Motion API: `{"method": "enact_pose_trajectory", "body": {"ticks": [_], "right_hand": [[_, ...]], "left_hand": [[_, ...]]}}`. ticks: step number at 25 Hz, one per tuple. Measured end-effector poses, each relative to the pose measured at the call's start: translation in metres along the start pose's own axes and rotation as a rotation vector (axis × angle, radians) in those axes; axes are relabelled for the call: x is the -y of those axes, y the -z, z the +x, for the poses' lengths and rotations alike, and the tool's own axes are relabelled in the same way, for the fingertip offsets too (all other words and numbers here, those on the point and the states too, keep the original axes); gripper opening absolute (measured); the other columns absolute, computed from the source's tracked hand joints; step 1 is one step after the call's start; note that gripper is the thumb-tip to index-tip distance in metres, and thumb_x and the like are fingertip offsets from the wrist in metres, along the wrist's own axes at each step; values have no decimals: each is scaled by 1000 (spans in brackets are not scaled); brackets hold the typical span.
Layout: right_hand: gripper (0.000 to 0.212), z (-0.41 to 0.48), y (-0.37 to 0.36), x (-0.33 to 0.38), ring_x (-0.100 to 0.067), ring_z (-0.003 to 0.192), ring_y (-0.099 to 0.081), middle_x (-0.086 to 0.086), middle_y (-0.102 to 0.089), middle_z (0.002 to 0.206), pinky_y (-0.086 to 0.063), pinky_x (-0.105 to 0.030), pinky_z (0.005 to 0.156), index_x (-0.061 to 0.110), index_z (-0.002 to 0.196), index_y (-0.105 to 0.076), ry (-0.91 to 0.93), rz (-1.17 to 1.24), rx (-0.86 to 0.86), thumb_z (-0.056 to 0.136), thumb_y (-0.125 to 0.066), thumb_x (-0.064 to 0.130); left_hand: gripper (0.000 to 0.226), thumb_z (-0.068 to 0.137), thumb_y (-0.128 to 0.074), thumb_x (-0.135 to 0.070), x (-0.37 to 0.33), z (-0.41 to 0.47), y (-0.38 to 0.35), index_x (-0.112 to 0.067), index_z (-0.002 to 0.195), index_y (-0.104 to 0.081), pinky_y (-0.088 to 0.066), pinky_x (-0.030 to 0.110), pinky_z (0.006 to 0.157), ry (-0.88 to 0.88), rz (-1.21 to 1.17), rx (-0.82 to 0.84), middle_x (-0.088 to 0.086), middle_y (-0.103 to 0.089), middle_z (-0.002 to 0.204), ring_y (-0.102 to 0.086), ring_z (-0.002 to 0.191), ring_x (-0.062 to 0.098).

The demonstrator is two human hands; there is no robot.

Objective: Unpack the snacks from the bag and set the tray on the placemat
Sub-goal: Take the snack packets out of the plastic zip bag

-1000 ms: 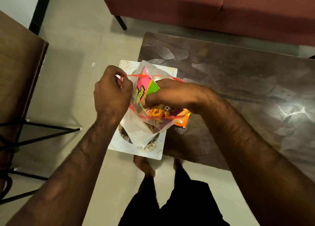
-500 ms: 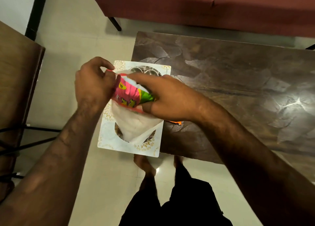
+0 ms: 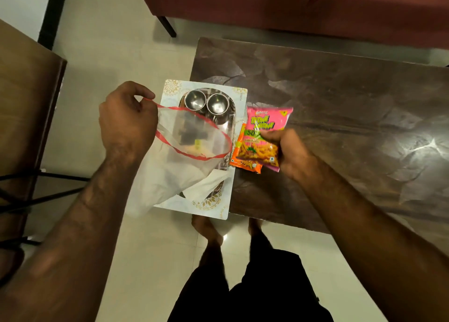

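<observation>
**Head view: pink packet out of bag, tray on placemat**

Head view. The left hand [image 3: 126,120] pinches the red rim of a translucent white bag [image 3: 170,173], holding its mouth wide above the tray [image 3: 225,125]. Inside the bag are a dark item and a small yellow-green patch. They are seen only through the film, so what they are is unclear.

The right hand [image 3: 289,151] has fingers curled round a pink snack packet [image 3: 269,120], gripping its lower half over the desk [image 3: 340,115], just right of the placemat [image 3: 170,91]. An orange packet [image 3: 245,164] lies under the pink one on the desk, mostly covered. Whether the pink packet rests on it or is lifted cannot be told.

The steel tray lies on the white placemat, which overhangs the desk's left edge. Two steel cups [image 3: 195,100] [image 3: 217,104] stand side by side at the tray's far end; their insides look bare. The bag hides most of the tray's middle and near end.

Bare feet [image 3: 206,229] and dark shorts show below. A red sofa [image 3: 291,6] is cut off at the top, and a wooden table [image 3: 24,103] at the left.
</observation>
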State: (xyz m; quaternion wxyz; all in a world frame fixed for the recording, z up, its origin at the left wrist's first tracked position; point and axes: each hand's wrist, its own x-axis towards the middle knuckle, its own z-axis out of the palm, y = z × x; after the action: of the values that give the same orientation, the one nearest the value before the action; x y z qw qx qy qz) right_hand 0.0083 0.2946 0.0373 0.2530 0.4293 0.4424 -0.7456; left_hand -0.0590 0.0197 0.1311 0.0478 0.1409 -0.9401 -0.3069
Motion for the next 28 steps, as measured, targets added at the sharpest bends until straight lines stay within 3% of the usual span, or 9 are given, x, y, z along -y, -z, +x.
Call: {"method": "enact_pose_trajectory", "body": {"ticks": [4, 8, 11, 12, 16, 20, 22, 24, 28], "right_hand": [[32, 34, 19, -45, -32, 68, -79, -19, -78, 110, -62, -38, 54, 2, 135, -63, -138, -89, -103, 104, -56, 7], [24, 62, 19, -62, -34, 81, -73, -22, -73, 120, -61, -48, 68, 4, 126, -67, -116, -173, -182, 103, -60, 2], [28, 78, 15, -64, -43, 109, -75, -24, -74, 126, -61, -60, 95, 1, 127, -69, -70, -278, -228, 99, -67, -1], [32, 83, 14, -66, -41, 108, -75, -24, -74, 128, -62, -56, 95, 0, 130, -68, -59, -294, -228, 98, -68, -2], [36, 92, 7, -79, -17, 73, -68, -19, -75, 124, -54, -22, 58, 1, 130, -69, -33, -432, -201, 95, -69, -6], [27, 87, 6, -83, -14, 72, -68, -8, -74, 104, -54, -21, 55, 16, 99, -67, -23, -433, -181, 91, -71, -9], [33, 81, 9, -84, -18, 78, -70, -6, -72, 100, -61, -32, 64, 19, 86, -62, -36, -420, -193, 89, -66, -14], [37, 78, 16, -88, -27, 91, -68, -9, -72, 100, -62, -41, 78, 19, 82, -62, -62, -472, -212, 84, -60, -18], [32, 72, 26, -108, -29, 93, -64, -12, -69, 105, -56, -44, 89, 16, 83, -63, -248, -562, -189, 87, -59, -15]], "left_hand": [[24, 80, -50, -22, 4, 1, -1, -29, 91, -70, -62, 49, 61, -7, -37, 34, -3, -53, 54, -61, 55, 28], [25, 82, -51, -18, 4, 3, -2, -29, 91, -71, -60, 48, 53, -14, -94, 39, 2, -55, 56, -62, 46, 26], [25, 83, -53, -14, 1, 4, -2, -25, 94, -72, -59, 42, 47, -3, -121, 23, 8, -58, 61, -63, 46, 27], [25, 84, -53, -13, 0, 3, -3, -24, 95, -73, -59, 40, 46, 1, -128, 21, 12, -59, 64, -63, 48, 29], [25, 86, -54, -10, -2, 0, -7, -17, 101, -73, -56, 31, 43, 2, -154, 40, 24, -62, 76, -63, 55, 32], [24, 87, -53, -9, -5, -5, -11, -16, 100, -72, -55, 30, 43, 2, -190, 86, 29, -59, 78, -61, 55, 36], [23, 88, -54, -10, -6, -6, -11, -19, 98, -72, -55, 30, 44, 8, -206, 93, 28, -60, 78, -60, 54, 34], [22, 88, -54, -10, -8, -5, -11, -21, 96, -71, -55, 29, 44, 8, -222, 97, 27, -61, 78, -59, 51, 26], [21, 89, -55, -11, -8, -5, -13, -19, 97, -72, -57, 30, 45, 8, -218, 90, 24, -63, 80, -62, 54, 24]]}}
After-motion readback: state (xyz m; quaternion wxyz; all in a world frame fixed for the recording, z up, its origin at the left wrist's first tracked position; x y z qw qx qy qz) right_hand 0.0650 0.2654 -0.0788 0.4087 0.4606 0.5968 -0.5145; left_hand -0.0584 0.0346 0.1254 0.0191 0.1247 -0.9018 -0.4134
